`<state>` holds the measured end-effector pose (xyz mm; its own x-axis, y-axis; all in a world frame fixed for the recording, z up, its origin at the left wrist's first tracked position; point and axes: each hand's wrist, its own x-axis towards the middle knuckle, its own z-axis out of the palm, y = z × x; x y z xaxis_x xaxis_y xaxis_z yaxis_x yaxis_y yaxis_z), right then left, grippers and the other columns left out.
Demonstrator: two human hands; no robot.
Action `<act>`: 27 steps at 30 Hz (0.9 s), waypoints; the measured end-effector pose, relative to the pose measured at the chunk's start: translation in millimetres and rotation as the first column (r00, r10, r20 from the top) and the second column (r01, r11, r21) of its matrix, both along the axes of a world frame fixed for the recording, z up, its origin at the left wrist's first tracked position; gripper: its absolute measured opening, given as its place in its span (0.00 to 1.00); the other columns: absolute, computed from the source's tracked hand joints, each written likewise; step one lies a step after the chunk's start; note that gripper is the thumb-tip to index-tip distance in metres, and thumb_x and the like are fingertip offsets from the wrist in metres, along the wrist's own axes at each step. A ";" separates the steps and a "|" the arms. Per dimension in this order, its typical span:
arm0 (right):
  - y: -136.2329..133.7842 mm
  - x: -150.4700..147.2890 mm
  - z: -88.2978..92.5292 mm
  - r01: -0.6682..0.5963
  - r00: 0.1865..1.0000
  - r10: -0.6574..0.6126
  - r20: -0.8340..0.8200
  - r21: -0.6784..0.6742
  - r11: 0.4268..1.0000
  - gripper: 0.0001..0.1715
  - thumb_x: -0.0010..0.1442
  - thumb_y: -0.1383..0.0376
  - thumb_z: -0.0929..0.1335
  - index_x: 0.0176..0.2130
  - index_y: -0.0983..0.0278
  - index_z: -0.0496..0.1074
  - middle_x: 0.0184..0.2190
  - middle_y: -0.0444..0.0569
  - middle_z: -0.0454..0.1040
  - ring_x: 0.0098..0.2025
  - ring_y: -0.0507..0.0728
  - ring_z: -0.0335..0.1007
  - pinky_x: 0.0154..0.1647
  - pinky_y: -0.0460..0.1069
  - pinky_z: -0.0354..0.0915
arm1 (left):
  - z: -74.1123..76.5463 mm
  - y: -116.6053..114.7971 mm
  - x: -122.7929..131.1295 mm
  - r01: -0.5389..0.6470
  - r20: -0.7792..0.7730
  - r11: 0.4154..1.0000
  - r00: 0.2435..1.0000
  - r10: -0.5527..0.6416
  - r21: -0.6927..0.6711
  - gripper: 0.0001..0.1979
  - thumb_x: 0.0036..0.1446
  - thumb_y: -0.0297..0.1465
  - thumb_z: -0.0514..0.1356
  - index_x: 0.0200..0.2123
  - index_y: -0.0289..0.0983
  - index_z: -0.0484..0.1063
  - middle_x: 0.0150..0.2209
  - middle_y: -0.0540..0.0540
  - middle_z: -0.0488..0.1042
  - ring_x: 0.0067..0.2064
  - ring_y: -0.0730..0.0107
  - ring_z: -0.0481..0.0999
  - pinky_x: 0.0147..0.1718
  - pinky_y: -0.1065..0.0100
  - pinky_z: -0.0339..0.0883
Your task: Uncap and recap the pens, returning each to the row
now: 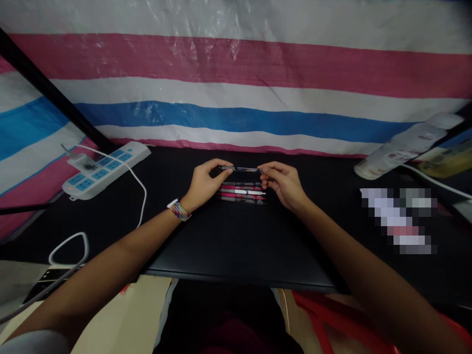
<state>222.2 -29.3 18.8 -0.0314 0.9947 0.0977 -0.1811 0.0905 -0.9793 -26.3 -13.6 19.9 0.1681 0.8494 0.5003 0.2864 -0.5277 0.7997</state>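
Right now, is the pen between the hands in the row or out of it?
Out: the left hand and right hand pinch its ends, holding the pen level, clear of the row of pens.

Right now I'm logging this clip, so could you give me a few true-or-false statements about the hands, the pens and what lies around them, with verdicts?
1. The left hand and the right hand hold one slim dark pen by its ends. True.
2. A row of pink and white pens lies on the black tabletop just below the held pen. True.
3. The white power strip with blue sockets lies to the right of the hands. False: it lies to their left, near the striped sheet.
4. The white plastic bottle stands upright. False: it lies on its side at the right.
5. A multicoloured wristband sits on the left wrist. True.
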 end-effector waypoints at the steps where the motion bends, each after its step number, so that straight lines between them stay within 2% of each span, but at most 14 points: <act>1: 0.1 -0.7 -0.7 0.004 1.000 -0.004 -0.010 0.004 1.000 0.14 0.55 0.55 0.82 0.37 0.61 0.85 0.27 0.47 0.78 0.28 0.53 0.72 0.31 0.52 0.71 | -0.2 0.3 -0.3 -0.002 0.001 1.000 1.000 0.002 -0.005 0.07 0.66 0.35 0.70 0.44 0.39 0.85 0.46 0.43 0.88 0.48 0.59 0.86 0.53 0.57 0.77; 5: 2.2 -1.5 -5.2 0.031 0.999 -0.030 -0.014 0.051 0.998 0.16 0.54 0.54 0.83 0.38 0.61 0.86 0.29 0.47 0.81 0.28 0.53 0.74 0.32 0.52 0.73 | -1.4 1.4 -1.1 0.004 0.010 1.000 1.000 -0.004 -0.025 0.09 0.66 0.36 0.69 0.44 0.39 0.86 0.46 0.42 0.88 0.48 0.58 0.86 0.53 0.57 0.78; 9: 4.5 -0.7 -8.5 0.055 0.998 -0.057 0.016 0.078 0.995 0.15 0.56 0.54 0.82 0.39 0.61 0.86 0.30 0.47 0.82 0.28 0.54 0.75 0.35 0.54 0.75 | -1.3 2.4 -1.7 0.042 0.056 0.997 0.998 -0.038 -0.069 0.09 0.64 0.36 0.71 0.44 0.39 0.87 0.43 0.43 0.88 0.44 0.60 0.86 0.48 0.59 0.78; 12: 3.9 -1.4 -8.3 0.071 0.996 -0.077 0.047 0.105 0.992 0.14 0.56 0.55 0.82 0.39 0.60 0.86 0.31 0.48 0.83 0.30 0.55 0.77 0.37 0.56 0.78 | -0.2 2.8 -1.6 0.038 0.077 0.995 0.997 -0.030 -0.096 0.09 0.64 0.39 0.71 0.37 0.40 0.87 0.34 0.45 0.86 0.37 0.63 0.83 0.41 0.62 0.77; 15: 1.8 -3.6 -7.0 0.072 0.994 -0.083 0.069 0.143 0.987 0.13 0.56 0.56 0.82 0.39 0.60 0.86 0.32 0.49 0.84 0.31 0.56 0.79 0.40 0.57 0.79 | 0.2 3.4 -1.6 0.029 0.089 0.993 0.996 -0.019 -0.118 0.23 0.68 0.45 0.67 0.23 0.40 0.80 0.23 0.47 0.78 0.29 0.67 0.78 0.34 0.64 0.72; 17: 0.8 -4.9 -6.3 0.066 0.994 -0.078 0.075 0.150 0.987 0.13 0.57 0.55 0.81 0.39 0.59 0.86 0.32 0.48 0.84 0.32 0.56 0.79 0.40 0.58 0.80 | -0.3 4.4 -1.8 0.024 0.089 0.988 0.996 -0.010 -0.153 0.30 0.71 0.49 0.64 0.19 0.40 0.77 0.18 0.48 0.73 0.24 0.70 0.73 0.30 0.65 0.69; 18: 0.8 -5.2 -6.2 0.064 0.994 -0.076 0.075 0.147 0.987 0.13 0.57 0.55 0.81 0.40 0.59 0.86 0.32 0.48 0.84 0.32 0.56 0.79 0.40 0.58 0.81 | -0.7 5.0 -2.0 0.020 0.090 0.986 0.996 -0.005 -0.165 0.30 0.71 0.50 0.63 0.20 0.40 0.78 0.18 0.49 0.71 0.23 0.71 0.71 0.28 0.65 0.67; 20: 1.7 -4.8 -6.5 0.072 0.995 -0.081 0.066 0.138 0.988 0.14 0.57 0.54 0.81 0.40 0.59 0.86 0.32 0.48 0.83 0.32 0.56 0.78 0.40 0.58 0.81 | -1.6 6.7 -2.5 0.032 0.100 0.986 0.995 -0.015 -0.162 0.21 0.69 0.49 0.66 0.29 0.40 0.83 0.21 0.49 0.74 0.24 0.70 0.72 0.28 0.66 0.68; 22: 3.2 -3.5 -7.3 0.090 0.995 -0.096 0.041 0.120 0.989 0.16 0.56 0.54 0.82 0.40 0.60 0.85 0.31 0.48 0.82 0.32 0.55 0.78 0.39 0.57 0.81 | -2.5 8.7 -3.2 0.068 0.127 0.990 0.991 -0.052 -0.123 0.13 0.62 0.43 0.73 0.42 0.41 0.84 0.30 0.48 0.81 0.31 0.68 0.78 0.33 0.66 0.71; 23: 4.0 -2.7 -7.7 0.096 0.995 -0.099 0.024 0.108 0.990 0.16 0.56 0.53 0.82 0.40 0.60 0.85 0.31 0.47 0.82 0.32 0.55 0.78 0.40 0.57 0.81 | -3.0 9.7 -3.7 0.079 0.132 0.991 0.989 -0.064 -0.107 0.15 0.59 0.41 0.75 0.46 0.41 0.84 0.34 0.48 0.83 0.34 0.68 0.79 0.35 0.66 0.72; 24: 4.6 -2.0 -8.1 0.097 0.995 -0.098 0.007 0.093 0.991 0.17 0.55 0.54 0.82 0.40 0.60 0.85 0.32 0.47 0.82 0.32 0.55 0.78 0.40 0.57 0.81 | -3.4 10.6 -4.1 0.080 0.122 0.991 0.990 -0.068 -0.104 0.14 0.60 0.41 0.75 0.45 0.41 0.84 0.35 0.47 0.83 0.34 0.68 0.80 0.35 0.66 0.72; 25: 5.0 -1.5 -8.4 0.092 0.996 -0.091 -0.008 0.080 0.993 0.17 0.55 0.54 0.82 0.41 0.60 0.85 0.32 0.47 0.82 0.32 0.55 0.78 0.40 0.56 0.81 | -3.9 11.4 -4.6 0.073 0.102 0.991 0.993 -0.061 -0.113 0.12 0.63 0.43 0.72 0.40 0.40 0.83 0.32 0.47 0.82 0.33 0.68 0.79 0.35 0.66 0.72; 27: 5.0 -1.1 -8.6 0.070 0.997 -0.068 -0.032 0.064 0.995 0.17 0.54 0.55 0.83 0.41 0.60 0.86 0.32 0.47 0.83 0.32 0.55 0.79 0.41 0.56 0.81 | -4.5 12.5 -5.5 0.053 0.075 0.988 0.996 -0.043 -0.144 0.21 0.71 0.47 0.64 0.31 0.39 0.81 0.25 0.47 0.77 0.29 0.69 0.76 0.33 0.65 0.71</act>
